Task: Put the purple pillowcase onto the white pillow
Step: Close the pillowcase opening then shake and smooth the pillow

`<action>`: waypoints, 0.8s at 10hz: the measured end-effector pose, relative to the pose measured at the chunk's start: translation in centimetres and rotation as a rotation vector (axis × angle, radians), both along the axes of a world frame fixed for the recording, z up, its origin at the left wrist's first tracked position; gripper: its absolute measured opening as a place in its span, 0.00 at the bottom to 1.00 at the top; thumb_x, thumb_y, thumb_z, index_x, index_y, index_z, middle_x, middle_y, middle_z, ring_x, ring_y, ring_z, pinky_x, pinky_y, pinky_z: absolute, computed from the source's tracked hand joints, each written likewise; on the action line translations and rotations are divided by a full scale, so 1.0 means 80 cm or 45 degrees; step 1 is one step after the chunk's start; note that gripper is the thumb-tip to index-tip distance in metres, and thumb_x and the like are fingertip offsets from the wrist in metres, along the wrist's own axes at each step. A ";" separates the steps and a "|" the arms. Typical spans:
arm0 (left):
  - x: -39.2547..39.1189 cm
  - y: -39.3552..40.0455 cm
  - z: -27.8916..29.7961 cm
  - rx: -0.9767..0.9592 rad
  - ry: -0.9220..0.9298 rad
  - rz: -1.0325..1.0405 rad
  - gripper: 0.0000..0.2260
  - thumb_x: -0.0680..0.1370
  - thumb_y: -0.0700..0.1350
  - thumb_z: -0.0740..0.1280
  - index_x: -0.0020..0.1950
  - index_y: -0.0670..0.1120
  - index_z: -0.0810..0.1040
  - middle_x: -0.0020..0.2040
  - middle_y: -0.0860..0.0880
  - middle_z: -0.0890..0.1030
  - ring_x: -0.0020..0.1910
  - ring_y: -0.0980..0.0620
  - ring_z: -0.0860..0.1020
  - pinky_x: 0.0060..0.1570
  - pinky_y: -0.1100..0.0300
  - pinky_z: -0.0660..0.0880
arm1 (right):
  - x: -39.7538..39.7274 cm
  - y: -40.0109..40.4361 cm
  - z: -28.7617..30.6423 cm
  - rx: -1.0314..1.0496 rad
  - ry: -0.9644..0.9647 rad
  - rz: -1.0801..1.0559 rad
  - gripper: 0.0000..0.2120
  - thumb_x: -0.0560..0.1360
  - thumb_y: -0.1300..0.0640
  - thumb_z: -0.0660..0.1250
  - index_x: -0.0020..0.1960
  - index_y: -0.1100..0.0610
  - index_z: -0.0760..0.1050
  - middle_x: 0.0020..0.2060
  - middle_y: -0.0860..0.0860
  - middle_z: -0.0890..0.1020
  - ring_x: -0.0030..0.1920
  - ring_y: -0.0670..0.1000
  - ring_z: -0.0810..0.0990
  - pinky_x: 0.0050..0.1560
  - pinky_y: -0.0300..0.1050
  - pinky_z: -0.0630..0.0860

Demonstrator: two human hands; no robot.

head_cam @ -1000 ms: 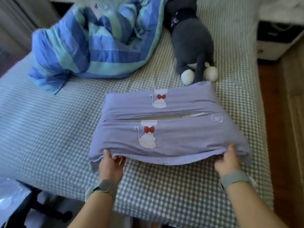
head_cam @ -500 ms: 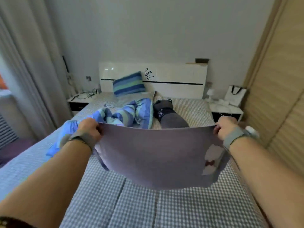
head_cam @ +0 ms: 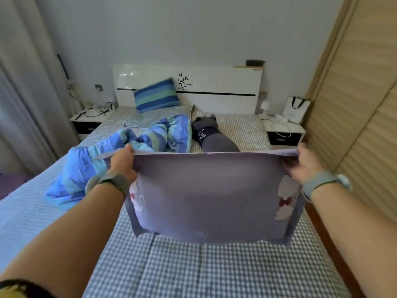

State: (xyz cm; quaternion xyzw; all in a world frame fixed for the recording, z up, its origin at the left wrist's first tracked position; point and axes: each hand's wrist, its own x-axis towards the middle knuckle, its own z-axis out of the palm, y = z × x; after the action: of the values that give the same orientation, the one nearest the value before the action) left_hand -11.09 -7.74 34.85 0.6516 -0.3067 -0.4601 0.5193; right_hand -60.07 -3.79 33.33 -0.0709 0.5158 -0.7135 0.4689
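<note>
The purple pillowcase [head_cam: 210, 194], printed with white cats wearing red bows, hangs in the air above the checked bed [head_cam: 193, 265]. It bulges as if filled; the white pillow itself is hidden inside the fabric. My left hand [head_cam: 123, 163] grips its upper left corner. My right hand [head_cam: 300, 164] grips the upper right corner. Both arms stretch forward, and the case hangs down between them.
A crumpled blue-and-green striped duvet [head_cam: 129, 151] lies on the left of the bed. A dark grey plush toy [head_cam: 211, 136] lies in the middle. A striped pillow [head_cam: 156, 95] leans on the white headboard [head_cam: 214, 87]. Nightstands flank the bed; a wooden wardrobe [head_cam: 361, 117] stands right.
The pillowcase lay flat on the bed with my hands at its near edge. Both hands have lifted it into the air; since half a second ago it hangs lower and straighter.
</note>
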 end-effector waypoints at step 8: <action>-0.078 -0.005 0.057 -0.868 -1.631 -0.813 0.37 0.79 0.60 0.64 0.82 0.55 0.46 0.82 0.49 0.52 0.80 0.45 0.51 0.77 0.43 0.52 | 0.086 0.172 0.036 -0.076 0.870 -0.044 0.19 0.80 0.43 0.63 0.54 0.58 0.81 0.49 0.54 0.85 0.50 0.53 0.82 0.49 0.50 0.77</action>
State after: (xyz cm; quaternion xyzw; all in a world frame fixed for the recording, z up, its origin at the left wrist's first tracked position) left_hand -17.31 -8.17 39.44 0.4753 -0.8418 -0.0031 0.2557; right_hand -53.19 9.94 36.23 -0.3108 0.6231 -0.6711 0.2547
